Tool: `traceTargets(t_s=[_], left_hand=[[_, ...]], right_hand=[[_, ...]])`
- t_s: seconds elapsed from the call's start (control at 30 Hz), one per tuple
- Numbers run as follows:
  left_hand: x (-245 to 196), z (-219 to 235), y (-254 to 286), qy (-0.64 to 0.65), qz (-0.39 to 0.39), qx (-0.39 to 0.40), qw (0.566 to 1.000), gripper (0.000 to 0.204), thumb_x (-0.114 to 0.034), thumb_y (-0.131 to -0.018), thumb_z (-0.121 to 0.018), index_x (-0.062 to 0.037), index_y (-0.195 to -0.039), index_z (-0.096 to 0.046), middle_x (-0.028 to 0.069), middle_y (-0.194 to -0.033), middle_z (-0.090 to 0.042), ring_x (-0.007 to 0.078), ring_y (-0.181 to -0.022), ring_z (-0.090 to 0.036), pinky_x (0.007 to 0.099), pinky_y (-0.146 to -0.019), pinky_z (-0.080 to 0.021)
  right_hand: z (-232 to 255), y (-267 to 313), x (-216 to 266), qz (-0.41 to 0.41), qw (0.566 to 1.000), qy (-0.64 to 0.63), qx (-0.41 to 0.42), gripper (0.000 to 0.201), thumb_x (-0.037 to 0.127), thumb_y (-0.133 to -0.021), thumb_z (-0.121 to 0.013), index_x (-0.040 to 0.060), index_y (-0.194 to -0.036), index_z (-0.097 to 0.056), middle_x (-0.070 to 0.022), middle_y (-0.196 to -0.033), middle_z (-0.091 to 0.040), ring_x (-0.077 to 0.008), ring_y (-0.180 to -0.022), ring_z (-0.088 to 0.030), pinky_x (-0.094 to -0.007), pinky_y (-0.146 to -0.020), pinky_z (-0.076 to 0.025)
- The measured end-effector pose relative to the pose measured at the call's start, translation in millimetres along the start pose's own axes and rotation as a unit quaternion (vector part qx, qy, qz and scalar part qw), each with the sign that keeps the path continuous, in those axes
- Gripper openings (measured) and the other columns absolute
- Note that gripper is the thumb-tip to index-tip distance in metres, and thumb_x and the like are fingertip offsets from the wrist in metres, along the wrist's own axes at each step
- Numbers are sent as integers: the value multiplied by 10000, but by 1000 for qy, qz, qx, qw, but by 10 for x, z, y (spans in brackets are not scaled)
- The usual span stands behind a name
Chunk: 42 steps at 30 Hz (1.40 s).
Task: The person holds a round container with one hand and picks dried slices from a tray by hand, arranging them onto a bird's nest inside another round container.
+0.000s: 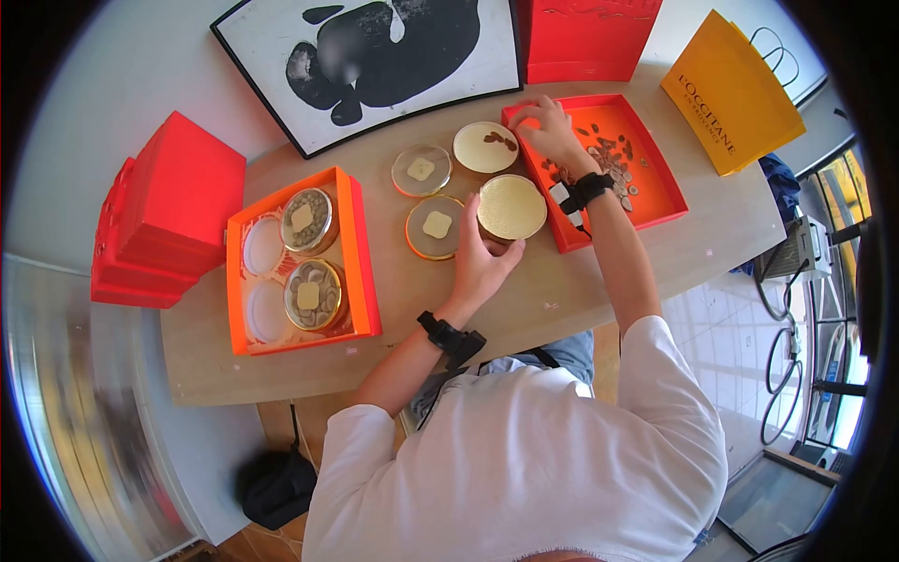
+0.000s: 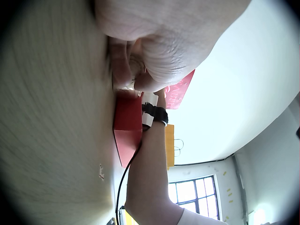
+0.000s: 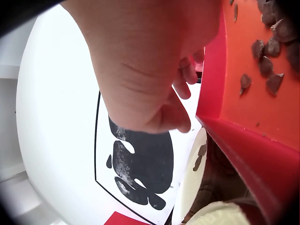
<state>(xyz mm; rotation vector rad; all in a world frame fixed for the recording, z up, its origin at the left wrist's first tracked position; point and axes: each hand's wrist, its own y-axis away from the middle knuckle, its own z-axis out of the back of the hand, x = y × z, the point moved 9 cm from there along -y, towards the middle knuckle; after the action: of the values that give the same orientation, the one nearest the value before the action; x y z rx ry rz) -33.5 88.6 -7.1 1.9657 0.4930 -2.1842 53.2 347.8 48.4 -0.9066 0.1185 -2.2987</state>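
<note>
My left hand (image 1: 485, 265) grips the side of a round tub (image 1: 511, 207) with a pale gold top; in the left wrist view the hand (image 2: 164, 44) hides most of it. Just behind stands a second round tub (image 1: 478, 140), with a few dark brown pieces (image 1: 502, 140) on its pale top. My right hand (image 1: 548, 129) hovers at the left edge of a red box lid with an orange inside (image 1: 646, 178), where many brown pieces (image 3: 266, 66) lie scattered. In the right wrist view the right hand's fingers (image 3: 180, 110) are loosely bent, with nothing visible in them.
Two clear round lids (image 1: 421, 170) (image 1: 423, 245) lie left of the tubs. Further left, an orange box (image 1: 368, 281) holds two filled jars (image 1: 316, 295). Red boxes (image 1: 183, 201) stand at the left, a framed picture (image 1: 431, 56) and red bag (image 1: 590, 37) behind, a yellow bag (image 1: 726, 103) at right.
</note>
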Motion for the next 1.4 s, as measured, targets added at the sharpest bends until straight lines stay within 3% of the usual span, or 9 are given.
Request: traceTargets(t_s=[0.1, 0.17, 0.3, 0.47, 0.7, 0.9, 1.1, 1.2, 1.4], left_hand=[[-48, 3, 16, 15, 40, 9, 999, 1040, -76, -913, -840, -12, -1694, -156, 203, -1458, -465, 189, -915, -748, 294, -739, -627], [-55, -1, 25, 27, 59, 13, 998, 1028, -73, -905, -842, 3, -1684, -176, 246, -1685, -339, 215, -1041, -759, 300, -821, -648], [-37, -2, 20, 25, 53, 9, 998, 1024, -65, -904, -840, 6, -1683, -178, 238, -1656, -367, 214, -1080, -748, 298, -823, -648], [-7, -4, -4, 8, 3, 2, 1000, 1057, -57, -925, -829, -34, -1710, -121, 156, -1138, -703, 136, -715, -726, 277, -575, -594], [10, -9, 1, 9, -1, 3, 1000, 1053, -48, -927, -825, -35, -1710, -120, 158, -1164, -692, 136, -724, -727, 277, -578, -594], [11, -9, 8, 10, 16, 7, 1000, 1052, -49, -929, -825, -40, -1711, -120, 168, -1197, -685, 139, -721, -728, 279, -578, -594], [-44, 10, 3, -9, -26, -13, 1000, 1049, -56, -930, -826, -41, -1709, -124, 163, -1169, -698, 141, -709, -726, 281, -577, -593], [-2, 4, 2, -1, 5, 1, 1000, 1046, -56, -929, -826, -41, -1708, -128, 165, -1181, -695, 141, -714, -727, 282, -575, -593], [0, -1, 6, 5, 14, 4, 1000, 1039, -54, -928, -826, -40, -1705, -136, 176, -1233, -677, 141, -725, -729, 282, -573, -595]], right_hand=[[134, -72, -337, -39, 993, -28, -104, 258, 334, -937, -693, 155, -1057, -835, -142, -1391, -688, -396, -1331, -583, -519, -1138, -465], [223, -46, -476, -96, 987, 49, -117, 285, 342, -950, -686, 129, -1088, -818, -154, -1293, -736, -392, -1234, -655, -500, -1050, -531], [246, 52, -614, -232, 959, 152, -65, 273, 320, -976, -662, 131, -1094, -821, -125, -1126, -803, -345, -1098, -753, -476, -944, -595], [132, 162, -439, -190, 971, 139, 41, 311, 364, -909, -811, 124, -1107, -818, -123, -1106, -816, -326, -1078, -766, -468, -920, -601], [44, 157, -519, -212, 969, 97, 77, 311, 349, -856, -899, 144, -1081, -835, -133, -1134, -811, -337, -1110, -763, -472, -952, -606], [45, 52, -674, -173, 984, 49, -9, 271, 298, -912, -835, 94, -1091, -829, -169, -1062, -814, -373, -1045, -770, -475, -920, -610], [235, 29, -284, -96, 983, -126, -95, 334, 314, -978, -798, 26, -1147, -805, -151, -999, -811, -259, -914, -772, -382, -825, -595], [171, -25, -266, -73, 973, -202, -82, 353, 323, -989, -800, 22, -1174, -803, -108, -959, -806, -181, -879, -739, -344, -806, -583], [-50, 6, -6, -24, 959, -274, 61, 306, 256, -960, -831, 42, -1179, -819, -54, -962, -805, -137, -877, -703, -314, -812, -571]])
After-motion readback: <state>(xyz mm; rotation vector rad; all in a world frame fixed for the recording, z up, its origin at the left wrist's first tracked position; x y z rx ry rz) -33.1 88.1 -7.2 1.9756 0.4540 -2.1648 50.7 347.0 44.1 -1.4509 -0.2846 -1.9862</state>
